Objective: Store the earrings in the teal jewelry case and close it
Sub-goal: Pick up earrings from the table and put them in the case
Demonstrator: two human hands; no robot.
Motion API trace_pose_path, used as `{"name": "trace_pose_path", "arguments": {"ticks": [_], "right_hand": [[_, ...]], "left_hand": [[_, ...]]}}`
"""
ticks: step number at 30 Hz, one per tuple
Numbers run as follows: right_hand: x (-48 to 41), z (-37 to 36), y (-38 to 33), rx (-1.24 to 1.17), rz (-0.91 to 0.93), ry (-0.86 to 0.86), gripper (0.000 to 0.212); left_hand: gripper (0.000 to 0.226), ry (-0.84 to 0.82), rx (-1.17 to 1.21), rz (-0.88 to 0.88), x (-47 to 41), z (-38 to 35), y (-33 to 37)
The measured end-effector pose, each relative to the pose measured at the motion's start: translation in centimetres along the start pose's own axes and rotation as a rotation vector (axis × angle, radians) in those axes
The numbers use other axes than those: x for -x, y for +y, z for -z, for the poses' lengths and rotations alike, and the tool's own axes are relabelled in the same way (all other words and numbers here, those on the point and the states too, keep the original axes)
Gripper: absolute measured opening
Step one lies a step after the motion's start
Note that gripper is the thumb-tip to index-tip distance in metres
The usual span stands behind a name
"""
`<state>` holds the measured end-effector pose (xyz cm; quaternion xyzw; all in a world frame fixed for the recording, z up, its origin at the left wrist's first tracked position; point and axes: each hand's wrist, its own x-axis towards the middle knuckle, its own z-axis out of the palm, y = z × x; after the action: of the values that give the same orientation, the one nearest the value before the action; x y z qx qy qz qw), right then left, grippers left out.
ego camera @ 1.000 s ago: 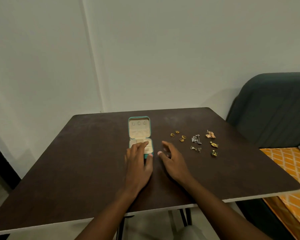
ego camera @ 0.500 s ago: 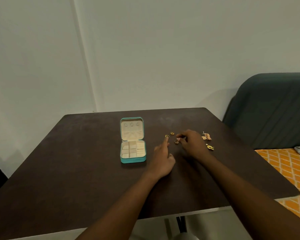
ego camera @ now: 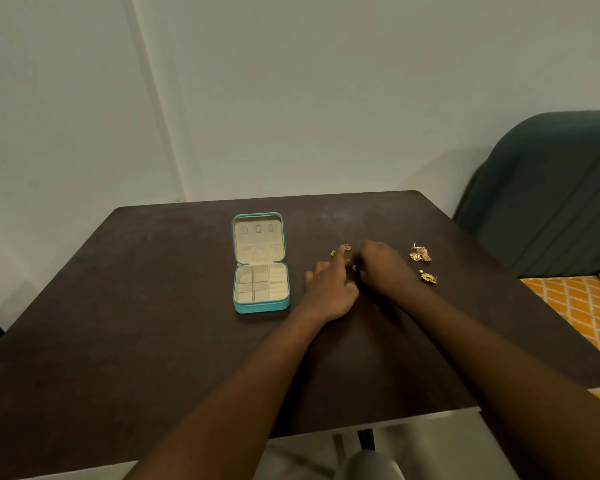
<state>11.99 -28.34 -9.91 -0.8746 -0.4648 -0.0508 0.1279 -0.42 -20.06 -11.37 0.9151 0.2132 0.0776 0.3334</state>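
Observation:
The teal jewelry case (ego camera: 260, 306) lies open on the dark table (ego camera: 153, 323), its cream lid raised toward the wall and its compartments showing nothing inside. Right of it, my left hand (ego camera: 329, 289) rests with a finger stretched toward small gold earrings (ego camera: 343, 248). My right hand (ego camera: 381, 268) is curled over the spot beside them, fingertips down; what they pinch is hidden. A larger gold earring (ego camera: 420, 254) and another gold earring (ego camera: 429, 278) lie to the right of my right hand. The silver pieces are hidden under that hand.
A dark green upholstered seat (ego camera: 551, 188) stands past the table's right edge, with an orange patterned cloth (ego camera: 582, 306) below it. A pale wall runs behind the table. The table's front edge is near my forearms.
My left hand left the case and moved right to the small gold earrings. My right hand moved farther over the earring cluster and has curled down onto it.

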Motion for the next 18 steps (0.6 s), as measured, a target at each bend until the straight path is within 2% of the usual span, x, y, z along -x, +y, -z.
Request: {"name": "trace_pose_path", "arguments": {"ticks": [4,7,9,14,18], "right_hand": [[0.8,0.1,0.0,0.061,0.023,0.024,0.014],[1.2,0.0,-0.1,0.039,0.041,0.082,0.027],[1.1,0.4,-0.4,0.018,0.067,0.084,0.028],[0.7,2.7,-1.7,-0.304,0.132,0.110,0.015],[0.0,4.8,-4.2,-0.461,0.182,0.134,0.007]], "left_hand": [[0.080,-0.019,-0.014,0.000,0.4,0.5,0.4],[0.082,-0.058,0.001,0.001,0.9,1.0,0.8],[0.081,-0.061,0.056,-0.010,1.4,1.3,1.0],[0.066,0.064,0.347,-0.058,2.9,3.7,1.3],[0.073,0.158,0.383,-0.060,3.4,6.8,0.9]]}}
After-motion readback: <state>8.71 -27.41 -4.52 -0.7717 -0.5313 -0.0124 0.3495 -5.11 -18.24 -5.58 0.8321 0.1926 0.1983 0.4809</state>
